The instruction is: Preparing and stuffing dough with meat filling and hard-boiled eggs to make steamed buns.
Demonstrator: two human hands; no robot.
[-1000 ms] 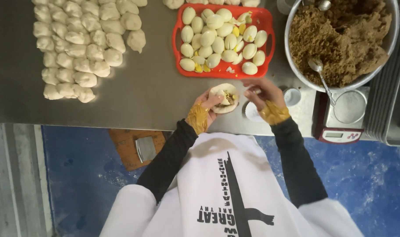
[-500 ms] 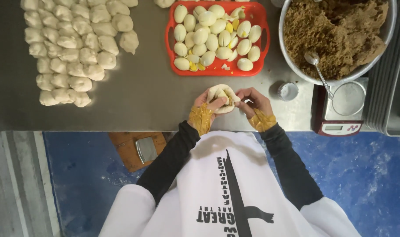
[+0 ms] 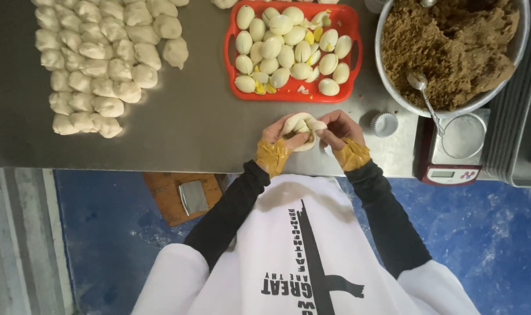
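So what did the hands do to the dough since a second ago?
Both hands, left hand and right hand, closed the open dough up around its filling; its edges are now pinched together on top. The egg tray, bowl and dough balls stayed put.

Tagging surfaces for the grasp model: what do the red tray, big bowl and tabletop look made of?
Red tray: likely plastic, uniform glossy red with rounded moulded corners. Big bowl: probably stainless steel, thin bright rim with a grey sheen. Tabletop: seems brushed steel, dull grey with soft reflections and light smears.
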